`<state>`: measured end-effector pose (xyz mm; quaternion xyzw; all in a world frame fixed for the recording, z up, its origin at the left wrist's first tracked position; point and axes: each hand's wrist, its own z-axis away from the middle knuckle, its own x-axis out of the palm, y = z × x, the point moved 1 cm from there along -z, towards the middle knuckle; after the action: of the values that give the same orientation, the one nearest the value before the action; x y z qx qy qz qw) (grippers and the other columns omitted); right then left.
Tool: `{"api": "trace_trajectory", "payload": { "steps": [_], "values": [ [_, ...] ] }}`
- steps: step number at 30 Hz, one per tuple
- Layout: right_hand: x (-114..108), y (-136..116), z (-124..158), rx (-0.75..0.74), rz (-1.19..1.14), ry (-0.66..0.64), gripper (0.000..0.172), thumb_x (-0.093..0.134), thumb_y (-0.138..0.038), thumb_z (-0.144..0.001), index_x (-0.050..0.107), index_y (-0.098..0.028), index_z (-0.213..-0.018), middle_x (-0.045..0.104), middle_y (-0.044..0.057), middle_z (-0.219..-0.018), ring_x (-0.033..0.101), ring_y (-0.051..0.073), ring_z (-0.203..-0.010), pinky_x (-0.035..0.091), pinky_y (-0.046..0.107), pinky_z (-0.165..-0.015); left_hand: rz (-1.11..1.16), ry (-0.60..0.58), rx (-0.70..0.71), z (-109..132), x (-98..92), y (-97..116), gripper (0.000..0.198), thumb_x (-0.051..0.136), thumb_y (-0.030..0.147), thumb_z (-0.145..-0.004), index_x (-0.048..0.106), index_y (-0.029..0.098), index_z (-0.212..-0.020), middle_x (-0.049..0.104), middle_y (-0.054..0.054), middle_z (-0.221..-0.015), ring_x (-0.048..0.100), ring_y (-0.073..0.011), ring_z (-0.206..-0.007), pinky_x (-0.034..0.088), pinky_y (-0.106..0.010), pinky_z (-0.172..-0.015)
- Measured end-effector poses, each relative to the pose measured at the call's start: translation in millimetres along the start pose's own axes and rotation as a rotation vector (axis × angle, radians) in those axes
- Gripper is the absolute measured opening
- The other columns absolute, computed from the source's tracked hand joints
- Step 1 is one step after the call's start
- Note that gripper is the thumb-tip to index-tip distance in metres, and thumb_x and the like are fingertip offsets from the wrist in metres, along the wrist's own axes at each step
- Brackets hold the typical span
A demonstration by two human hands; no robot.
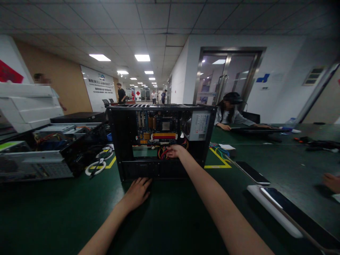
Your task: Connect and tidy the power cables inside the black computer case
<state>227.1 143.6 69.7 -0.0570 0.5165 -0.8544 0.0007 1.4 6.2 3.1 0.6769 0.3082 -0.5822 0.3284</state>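
A black computer case (139, 169) stands upright on the green table, its open side facing me. Inside it show a motherboard (156, 122) with red and yellow memory slots, and a silver power supply (199, 125) at the upper right. My right hand (174, 151) reaches into the lower part of the case, fingers closed around a bundle of coloured cables (162, 152). Part of the bundle is hidden behind the hand. My left hand (136, 193) lies palm down on the table, fingers spread, their tips at the bottom edge of the case.
Left of the case lies another opened computer case (50, 163), with coiled white cable (95, 168) beside it. On the right are phones (252, 172), a white slab-like object (273, 210) and loose wires (222, 151). A person (231, 113) sits across the table; another person's hand (332, 182) shows at the right edge.
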Motion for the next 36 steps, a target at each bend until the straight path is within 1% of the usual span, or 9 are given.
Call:
{"api": "trace_trajectory", "payload": {
  "steps": [3,7,10,17,21,26,30,36],
  "values": [
    [-0.1,0.1,-0.8,0.009,0.003,0.002,0.008,0.041,-0.013,-0.083,0.045,-0.015,-0.076,0.056,0.002,-0.076,0.056,0.007,-0.06,0.045,0.024,-0.065,0.007,-0.003,0.002,0.5,0.2,-0.2,0.05,0.041,0.027,-0.078,0.031,0.024,-0.126,0.04,-0.006,-0.126,0.035,-0.0227,-0.114,0.029,-0.039,-0.093],
    [0.5,-0.7,-0.8,0.026,-0.085,-0.007,0.009,0.04,-0.01,-0.082,0.044,-0.015,-0.076,0.054,-0.001,-0.068,0.055,0.008,-0.059,0.044,0.023,-0.064,0.008,-0.003,-0.007,0.9,0.6,-0.6,0.05,0.04,0.028,-0.078,0.03,0.025,-0.127,0.04,-0.005,-0.125,0.035,-0.0228,-0.114,0.028,-0.04,-0.094],
    [0.9,-2.0,-1.6,0.043,-0.107,-0.022,0.011,0.039,-0.009,-0.083,0.043,-0.015,-0.075,0.052,-0.001,-0.065,0.055,0.007,-0.057,0.044,0.02,-0.061,0.01,-0.006,-0.014,0.7,-0.4,0.1,0.05,0.041,0.027,-0.078,0.031,0.025,-0.126,0.04,-0.005,-0.125,0.035,-0.0225,-0.114,0.028,-0.04,-0.094],
    [-4.8,-1.0,-15.6,0.032,-0.06,-0.035,0.011,0.038,-0.012,-0.084,0.042,-0.015,-0.074,0.053,0.001,-0.066,0.055,0.008,-0.056,0.045,0.021,-0.058,0.013,-0.002,0.0,1.5,-2.6,1.8,0.05,0.041,0.027,-0.078,0.031,0.024,-0.126,0.041,-0.006,-0.125,0.036,-0.0221,-0.113,0.028,-0.038,-0.094],
    [-5.4,-0.5,-19.2,0.047,-0.129,-0.04,0.01,0.04,-0.012,-0.084,0.042,-0.014,-0.074,0.052,0.0,-0.065,0.055,0.008,-0.056,0.046,0.02,-0.057,0.013,-0.011,-0.008,1.7,-2.5,2.0,0.05,0.041,0.026,-0.077,0.032,0.024,-0.126,0.041,-0.006,-0.125,0.036,-0.0225,-0.113,0.029,-0.039,-0.093],
    [-1.8,-3.5,-14.8,0.054,-0.215,0.02,0.009,0.041,-0.01,-0.083,0.044,-0.013,-0.076,0.052,0.001,-0.061,0.055,0.009,-0.055,0.047,0.019,-0.054,-0.002,-0.016,-0.013,0.7,-0.8,2.2,0.05,0.041,0.026,-0.078,0.032,0.023,-0.126,0.04,-0.006,-0.125,0.035,-0.023,-0.114,0.029,-0.04,-0.093],
    [-2.3,-5.0,-17.6,0.048,-0.244,0.021,0.005,0.043,-0.009,-0.082,0.046,-0.011,-0.08,0.052,0.002,-0.062,0.055,0.009,-0.055,0.048,0.02,-0.055,0.006,-0.012,-0.011,0.7,0.9,1.1,0.05,0.041,0.027,-0.078,0.031,0.025,-0.126,0.04,-0.005,-0.126,0.035,-0.0232,-0.114,0.029,-0.041,-0.093],
    [-4.6,-4.9,-23.9,0.05,-0.259,0.005,0.007,0.041,-0.007,-0.083,0.047,-0.011,-0.084,0.052,0.0,-0.06,0.055,0.008,-0.053,0.05,0.021,-0.053,0.0,-0.001,0.001,1.1,0.5,0.7,0.049,0.041,0.027,-0.078,0.031,0.025,-0.126,0.04,-0.005,-0.125,0.035,-0.0229,-0.114,0.029,-0.039,-0.093]
  ]
}}
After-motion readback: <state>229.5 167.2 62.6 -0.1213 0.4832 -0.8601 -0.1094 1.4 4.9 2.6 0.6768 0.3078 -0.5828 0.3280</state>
